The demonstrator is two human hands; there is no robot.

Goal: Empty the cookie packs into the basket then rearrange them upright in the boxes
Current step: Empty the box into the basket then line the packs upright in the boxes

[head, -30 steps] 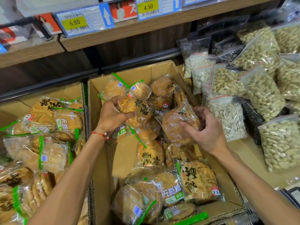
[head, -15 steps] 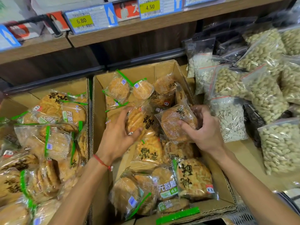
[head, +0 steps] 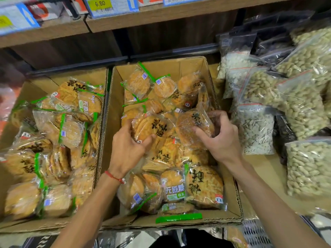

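Two open cardboard boxes stand side by side on the shelf. The middle box (head: 180, 66) holds several clear cookie packs with green seals, and so does the left box (head: 100, 77). My left hand (head: 127, 149) grips a cookie pack (head: 150, 127) with black characters in the middle of that box. My right hand (head: 222, 140) grips another cookie pack (head: 193, 127) just to the right of it, held tilted on edge. Several more packs (head: 204, 187) lie flat at the box's near end. A mesh basket (head: 254, 233) shows at the bottom right, mostly out of view.
Zip bags of nuts and seeds (head: 258, 129) are piled to the right of the middle box. A wooden shelf with price tags (head: 111, 6) runs overhead. The left box is heaped with cookie packs (head: 69, 129).
My left hand has come down and nearer with its pack, from the box's far part to the middle. The right hand keeps its pack in nearly the same place. The camera has tilted downward.
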